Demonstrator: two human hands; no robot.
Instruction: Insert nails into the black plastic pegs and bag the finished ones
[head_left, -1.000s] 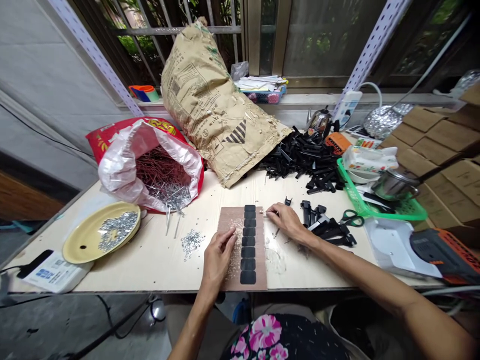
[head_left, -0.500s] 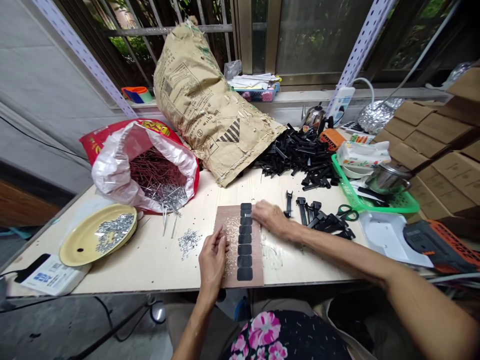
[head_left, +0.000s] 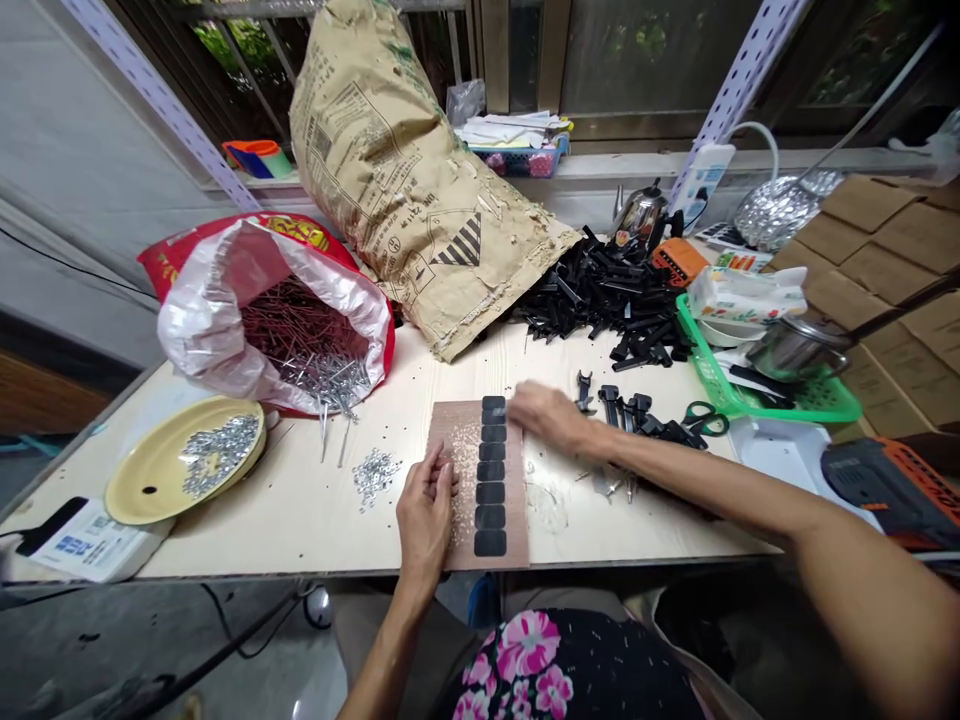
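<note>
Shift: since the earliest frame, the right hand (head_left: 551,418) has been brought in from beside the board to its far right corner; the left hand (head_left: 425,515) has been drawn back toward its left edge.
Board: flat brown rectangular board (head_left: 516,500), laid on the pale wooden tabletop (head_left: 315,520) before the wearer.
Black pads: column of dark rounded rectangular pads (head_left: 490,516), set along the board's right half.
Pale bits: tiny pale pieces (head_left: 465,470), scattered left of the pads.
Left hand: rested at the board's left edge, fingers loosely curled; whether anything is held cannot be told.
Right hand: held by the farthest pads, blurred, fingers bent; grip and contents cannot be told.
Metal pieces: small silver pile (head_left: 375,475), left of the board; more are kept in a yellow oval dish (head_left: 127,480), farther left.
Sacks: red sack with white lining (head_left: 199,320), filled with thin metal rods, placed beyond the board to the left; large tan paper sack (head_left: 397,180), leaned behind the board.
Black parts: heap of black plastic parts (head_left: 600,300), beyond the board to the right.
Basket: bright green plastic basket (head_left: 844,405), well right of the board.
</note>
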